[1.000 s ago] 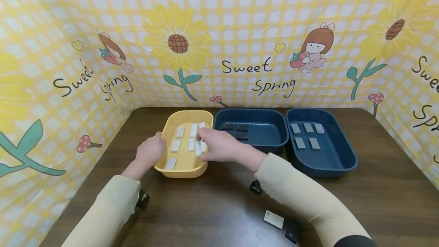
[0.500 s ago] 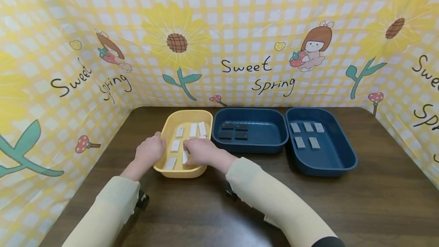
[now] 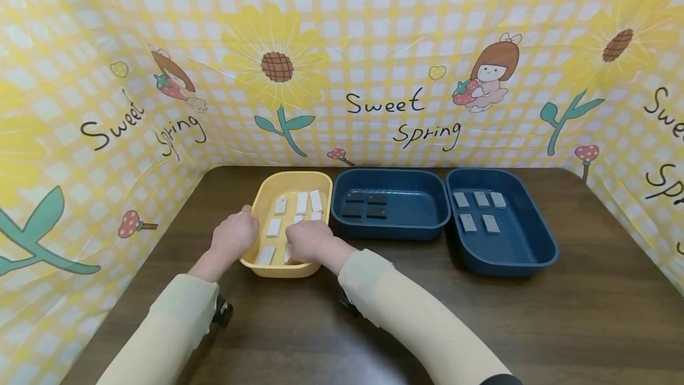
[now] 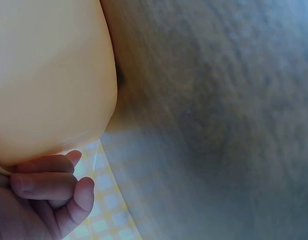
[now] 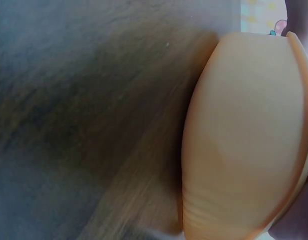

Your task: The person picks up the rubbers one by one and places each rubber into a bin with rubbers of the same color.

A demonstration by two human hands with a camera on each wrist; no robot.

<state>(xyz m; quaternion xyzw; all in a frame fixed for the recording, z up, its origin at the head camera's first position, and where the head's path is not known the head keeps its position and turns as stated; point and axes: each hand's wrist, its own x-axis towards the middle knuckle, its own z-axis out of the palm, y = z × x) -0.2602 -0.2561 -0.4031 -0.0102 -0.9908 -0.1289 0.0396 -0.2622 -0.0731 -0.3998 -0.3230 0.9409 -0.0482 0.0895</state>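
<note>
My left hand [image 3: 235, 233] grips the left rim of the yellow tray [image 3: 296, 272]; its curled fingers [image 4: 48, 185] show at the rim in the left wrist view. Inside the near right part of that tray, my right hand [image 3: 312, 241] pinches a small white rectangular block [image 3: 288, 252], mostly hidden by the fingers. Several similar white blocks lie spaced on the tray floor, among them one at the near left [image 3: 266, 255] and one at the far right [image 3: 316, 201]. In the right wrist view the tray's outer wall [image 5: 239, 135] fills the right side.
A dark blue tray [image 3: 414, 230] with several black blocks [image 3: 376, 212] stands right of the yellow one. Farther right, another blue tray [image 3: 534, 260] holds several pale grey blocks [image 3: 489, 224]. Brown wooden tabletop [image 3: 288, 337] extends in front; a patterned cloth [image 3: 374, 64] hangs behind.
My right hand has moved left and toward me within the yellow tray, carrying the white block to the near side. My left hand has stayed on the rim.
</note>
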